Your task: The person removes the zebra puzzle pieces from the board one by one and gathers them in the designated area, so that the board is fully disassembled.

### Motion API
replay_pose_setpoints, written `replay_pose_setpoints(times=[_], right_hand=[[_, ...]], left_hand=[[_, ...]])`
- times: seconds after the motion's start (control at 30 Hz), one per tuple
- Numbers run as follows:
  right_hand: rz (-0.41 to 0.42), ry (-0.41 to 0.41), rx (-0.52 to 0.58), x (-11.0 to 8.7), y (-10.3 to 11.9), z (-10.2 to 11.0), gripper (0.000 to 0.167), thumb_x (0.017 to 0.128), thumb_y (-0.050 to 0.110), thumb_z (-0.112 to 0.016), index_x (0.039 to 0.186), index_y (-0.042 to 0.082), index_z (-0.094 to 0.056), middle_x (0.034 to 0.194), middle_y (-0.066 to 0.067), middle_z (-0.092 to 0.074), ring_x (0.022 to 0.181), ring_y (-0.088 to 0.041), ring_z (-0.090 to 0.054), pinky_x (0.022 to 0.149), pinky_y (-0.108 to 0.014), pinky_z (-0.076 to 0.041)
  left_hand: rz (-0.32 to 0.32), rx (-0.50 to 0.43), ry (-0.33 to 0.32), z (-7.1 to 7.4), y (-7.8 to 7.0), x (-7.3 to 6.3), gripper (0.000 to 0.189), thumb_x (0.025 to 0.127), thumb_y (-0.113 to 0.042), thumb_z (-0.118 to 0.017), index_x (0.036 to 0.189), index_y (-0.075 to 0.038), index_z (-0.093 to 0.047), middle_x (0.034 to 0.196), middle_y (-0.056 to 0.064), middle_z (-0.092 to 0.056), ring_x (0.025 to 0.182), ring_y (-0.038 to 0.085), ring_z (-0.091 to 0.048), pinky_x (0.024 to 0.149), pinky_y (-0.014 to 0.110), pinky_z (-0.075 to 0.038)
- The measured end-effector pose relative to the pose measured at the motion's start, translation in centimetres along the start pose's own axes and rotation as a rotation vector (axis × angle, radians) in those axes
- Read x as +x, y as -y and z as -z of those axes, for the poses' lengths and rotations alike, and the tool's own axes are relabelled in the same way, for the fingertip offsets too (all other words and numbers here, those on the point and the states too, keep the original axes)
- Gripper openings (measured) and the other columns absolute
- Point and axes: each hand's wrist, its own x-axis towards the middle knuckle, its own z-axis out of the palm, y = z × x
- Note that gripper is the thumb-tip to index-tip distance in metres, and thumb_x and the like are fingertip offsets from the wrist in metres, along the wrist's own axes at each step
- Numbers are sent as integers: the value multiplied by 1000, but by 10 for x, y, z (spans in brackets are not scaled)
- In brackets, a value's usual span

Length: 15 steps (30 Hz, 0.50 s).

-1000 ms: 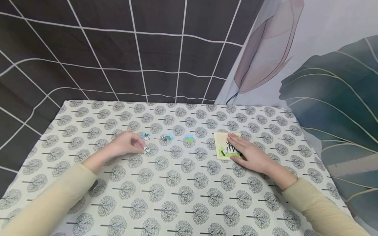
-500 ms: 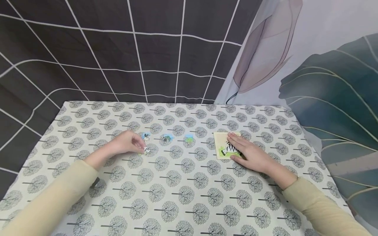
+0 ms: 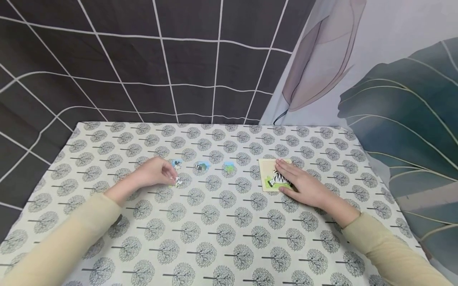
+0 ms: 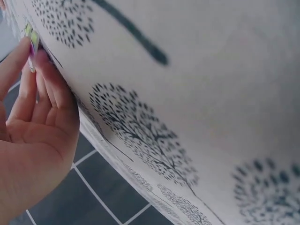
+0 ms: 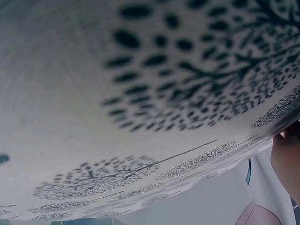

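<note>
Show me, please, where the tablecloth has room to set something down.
The widest free stretch of tablecloth lies between the sleeves, except a dark thing by the left one. A far strip is free between the small pieces and dark wall. It is crowded around the left hand, pinching another piece, and the right hand, on the board.

From my head feed I get soft, even light over the counter (image 3: 218, 258), its source out of view and shadows faint; the dark curtain (image 3: 139, 59) at the far left reads dim, its white lines bowing at the left edge. The small blue-green piece (image 3: 202, 166) looks mushy. My wrist feeds are greyer and dimmer, the nearest tree prints (image 5: 201, 70) blurred out of focus
</note>
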Motion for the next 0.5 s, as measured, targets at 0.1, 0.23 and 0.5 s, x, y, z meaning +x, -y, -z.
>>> replay_pose_setpoints(times=[0.1,0.23,0.5], right_hand=[[-1,0,2,0,0,0,75,107,40,-60,166,6,-29,176,-15,-24,160,-43,-28,131,-61,-25],[-3,-1,-1,0,-1,0,76,107,40,-60,166,6,-29,176,-16,-24,160,-44,-28,131,-61,-25],[-1,-3,0,1,-1,-1,76,106,39,-62,166,6,-29,175,-16,-25,160,-44,-29,131,-60,-25]], left_hand=[[11,10,-17,-1,-2,-1,21,82,-16,-88,98,-6,-79,92,6,-77,86,17,-68,82,32,-57],[19,8,-26,-1,-5,-2,21,82,-15,-88,98,-6,-79,92,6,-76,86,18,-67,82,31,-56],[17,-2,-12,1,-6,-3,20,81,-12,-88,97,-5,-79,89,4,-75,82,15,-66,78,27,-55]])
